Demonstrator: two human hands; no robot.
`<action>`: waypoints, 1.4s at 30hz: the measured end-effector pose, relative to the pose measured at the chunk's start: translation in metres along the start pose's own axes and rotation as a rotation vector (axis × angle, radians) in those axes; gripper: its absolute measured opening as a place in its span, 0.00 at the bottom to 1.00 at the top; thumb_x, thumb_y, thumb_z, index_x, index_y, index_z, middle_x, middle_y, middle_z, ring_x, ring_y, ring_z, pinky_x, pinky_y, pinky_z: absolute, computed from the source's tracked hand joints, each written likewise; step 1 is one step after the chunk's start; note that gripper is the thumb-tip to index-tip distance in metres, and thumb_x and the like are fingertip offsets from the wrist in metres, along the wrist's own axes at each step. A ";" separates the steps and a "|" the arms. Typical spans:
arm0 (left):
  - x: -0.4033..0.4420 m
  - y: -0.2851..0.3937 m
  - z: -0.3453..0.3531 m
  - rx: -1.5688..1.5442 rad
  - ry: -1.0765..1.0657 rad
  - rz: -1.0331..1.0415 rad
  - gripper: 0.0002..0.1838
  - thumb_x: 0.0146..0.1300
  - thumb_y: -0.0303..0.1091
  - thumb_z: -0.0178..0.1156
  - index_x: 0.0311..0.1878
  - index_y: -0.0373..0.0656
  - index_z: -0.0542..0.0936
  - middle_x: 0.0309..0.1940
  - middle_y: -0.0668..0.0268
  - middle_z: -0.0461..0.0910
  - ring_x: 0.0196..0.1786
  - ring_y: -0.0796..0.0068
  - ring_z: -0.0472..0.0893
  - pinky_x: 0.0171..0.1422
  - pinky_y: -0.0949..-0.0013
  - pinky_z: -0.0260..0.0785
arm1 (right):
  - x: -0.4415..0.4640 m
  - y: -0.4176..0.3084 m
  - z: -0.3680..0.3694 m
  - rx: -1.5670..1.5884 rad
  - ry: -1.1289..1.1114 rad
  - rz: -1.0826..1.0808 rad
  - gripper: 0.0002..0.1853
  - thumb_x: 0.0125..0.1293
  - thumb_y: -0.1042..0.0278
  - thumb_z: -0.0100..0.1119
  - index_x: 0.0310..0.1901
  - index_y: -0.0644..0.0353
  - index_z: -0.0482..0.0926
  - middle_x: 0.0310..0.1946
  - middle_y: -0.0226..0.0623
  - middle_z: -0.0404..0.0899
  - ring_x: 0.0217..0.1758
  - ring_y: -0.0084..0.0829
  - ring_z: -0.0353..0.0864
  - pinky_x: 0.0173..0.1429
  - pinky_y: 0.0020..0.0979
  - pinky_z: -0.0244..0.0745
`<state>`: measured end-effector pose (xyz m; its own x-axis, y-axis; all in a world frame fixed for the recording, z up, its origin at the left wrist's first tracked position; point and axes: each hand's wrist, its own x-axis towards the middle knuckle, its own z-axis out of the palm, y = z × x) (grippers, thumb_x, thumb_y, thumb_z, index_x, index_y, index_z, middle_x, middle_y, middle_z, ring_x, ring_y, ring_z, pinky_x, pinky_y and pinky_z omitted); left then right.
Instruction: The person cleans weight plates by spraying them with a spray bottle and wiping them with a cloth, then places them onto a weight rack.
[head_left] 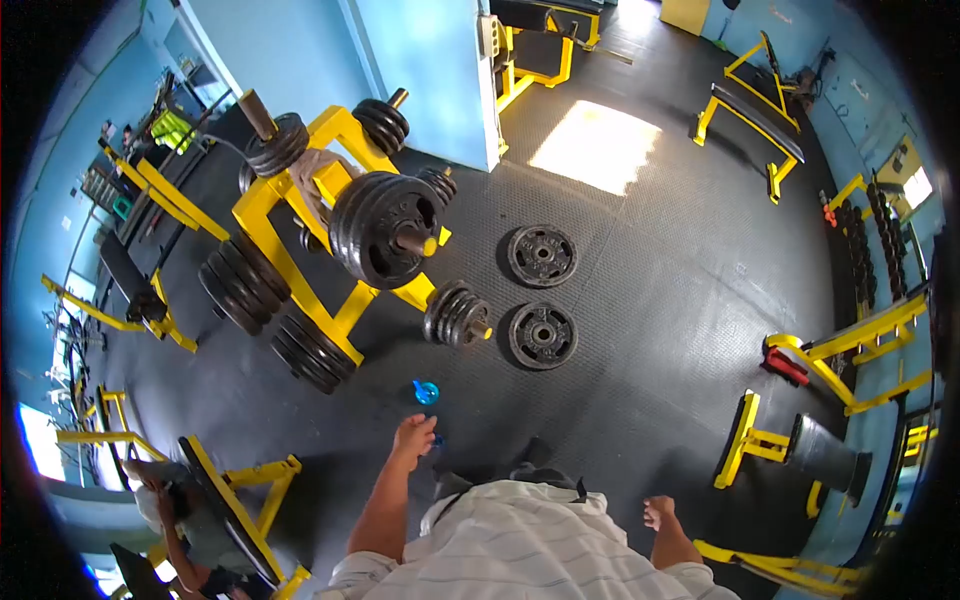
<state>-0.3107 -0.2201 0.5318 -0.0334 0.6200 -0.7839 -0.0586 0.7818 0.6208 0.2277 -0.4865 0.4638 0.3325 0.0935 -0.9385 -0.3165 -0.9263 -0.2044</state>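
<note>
My left hand (412, 441) is held out in front of my body, fingers partly bent and apart, with nothing clearly in its grasp. Just beyond it is a bright blue object (426, 393), perhaps a bottle seen from above. A smaller dark blue piece (438, 440) shows beside my fingers; whether they touch it I cannot tell. My right hand (657, 512) hangs low at my right side with its fingers curled in and nothing visible in it. Two black weight plates (543, 256) lie flat on the floor ahead, one beyond the other.
A yellow plate-loaded machine (346, 312) with stacked black plates stands ahead on the left. Benches, including a black-padded one (755, 122), stand at the right. A person (178, 510) sits at the lower left. A dumbbell rack (885, 235) lines the right wall.
</note>
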 end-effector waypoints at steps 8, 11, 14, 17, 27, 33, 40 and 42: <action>-0.022 0.002 0.010 0.006 0.209 -0.100 0.34 0.56 0.47 0.66 0.62 0.41 0.67 0.39 0.70 0.76 0.37 0.78 0.75 0.38 0.72 0.68 | 0.078 -0.076 0.053 -0.308 0.068 -0.315 0.09 0.60 0.65 0.59 0.40 0.56 0.78 0.21 0.29 0.73 0.20 0.24 0.71 0.21 0.29 0.65; -0.019 0.003 -0.003 -0.003 0.309 -0.142 0.34 0.57 0.47 0.66 0.62 0.40 0.67 0.38 0.70 0.76 0.37 0.78 0.74 0.37 0.72 0.68 | 0.054 -0.132 0.125 -0.573 -0.040 -0.782 0.16 0.58 0.61 0.62 0.45 0.59 0.80 0.27 0.34 0.79 0.25 0.27 0.76 0.26 0.30 0.71; -0.008 0.022 -0.010 -0.097 0.335 -0.126 0.31 0.60 0.48 0.63 0.62 0.46 0.68 0.47 0.65 0.76 0.46 0.70 0.76 0.48 0.65 0.68 | 0.009 -0.189 0.184 -0.739 -0.146 -0.870 0.19 0.56 0.59 0.63 0.46 0.61 0.80 0.35 0.41 0.82 0.36 0.35 0.80 0.41 0.33 0.74; 0.011 0.040 -0.011 -0.158 0.284 -0.032 0.31 0.59 0.48 0.63 0.62 0.45 0.68 0.47 0.65 0.76 0.46 0.70 0.76 0.49 0.65 0.69 | -0.031 -0.237 0.205 -0.864 -0.174 -0.775 0.21 0.54 0.56 0.64 0.47 0.61 0.80 0.42 0.47 0.83 0.46 0.42 0.82 0.53 0.36 0.75; -0.010 0.074 0.010 -0.419 0.383 0.033 0.27 0.58 0.44 0.67 0.56 0.42 0.72 0.38 0.70 0.77 0.37 0.80 0.77 0.37 0.73 0.68 | -0.040 -0.347 0.256 -0.905 -0.206 -0.786 0.19 0.55 0.61 0.64 0.46 0.61 0.80 0.31 0.37 0.83 0.31 0.27 0.80 0.37 0.31 0.76; -0.023 0.052 0.003 -0.623 0.453 -0.019 0.26 0.59 0.44 0.66 0.56 0.42 0.73 0.37 0.71 0.77 0.36 0.81 0.77 0.37 0.74 0.69 | -0.071 -0.372 0.332 -1.301 -0.363 -1.115 0.24 0.54 0.60 0.67 0.50 0.64 0.77 0.36 0.41 0.84 0.40 0.30 0.83 0.46 0.31 0.76; -0.025 0.066 0.000 -0.725 0.601 -0.003 0.27 0.59 0.44 0.66 0.57 0.41 0.73 0.38 0.71 0.77 0.38 0.81 0.77 0.39 0.74 0.69 | -0.060 -0.413 0.422 -1.456 -0.690 -1.179 0.26 0.58 0.62 0.65 0.56 0.66 0.72 0.38 0.43 0.84 0.43 0.34 0.83 0.48 0.31 0.75; -0.027 0.081 -0.001 -0.745 0.628 0.010 0.26 0.59 0.43 0.66 0.57 0.41 0.73 0.38 0.71 0.77 0.38 0.81 0.77 0.39 0.75 0.69 | -0.076 -0.427 0.448 -1.472 -0.748 -1.211 0.26 0.58 0.62 0.65 0.56 0.66 0.72 0.39 0.43 0.84 0.43 0.34 0.83 0.49 0.30 0.75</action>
<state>-0.3156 -0.1740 0.6033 -0.5505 0.3089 -0.7756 -0.6646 0.4001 0.6310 -0.0607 0.0651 0.4978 -0.6963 0.5042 -0.5107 0.6731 0.2117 -0.7086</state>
